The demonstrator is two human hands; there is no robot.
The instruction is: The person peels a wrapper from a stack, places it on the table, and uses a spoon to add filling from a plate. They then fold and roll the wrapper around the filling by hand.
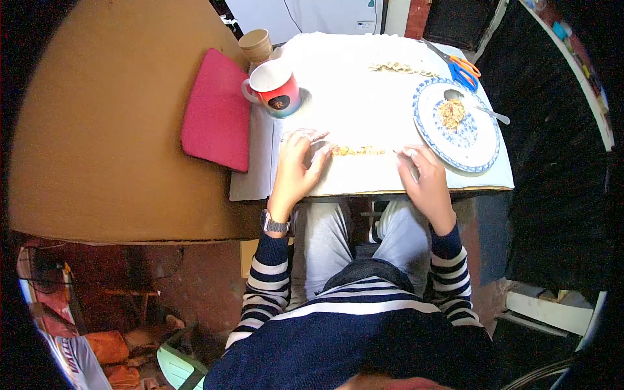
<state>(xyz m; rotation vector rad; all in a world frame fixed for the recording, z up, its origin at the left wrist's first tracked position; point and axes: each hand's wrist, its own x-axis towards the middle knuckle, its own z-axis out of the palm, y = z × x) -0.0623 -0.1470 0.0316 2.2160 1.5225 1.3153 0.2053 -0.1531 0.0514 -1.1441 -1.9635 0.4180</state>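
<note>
A narrow line of crumbly yellow-orange food (357,150) lies across the white tabletop. My left hand (299,159) rests at its left end, with the thumb apart from the fingers. At the right end is my right hand (424,172), fingers bent and thumb a little apart. Neither hand visibly holds anything; a thin white sheet under the fingertips would be hard to see in the glare. To the right, a blue-patterned plate (478,159) carries a heap of similar food (452,114) and a spoon (492,115).
A red-and-white mug (279,91) stands left, near a tan cup (255,45) and a pink-red flat pad (218,110). Farther back lie a pale twisted strip (403,67) and orange-blue scissors (461,68). A brown board (123,130) fills the left side.
</note>
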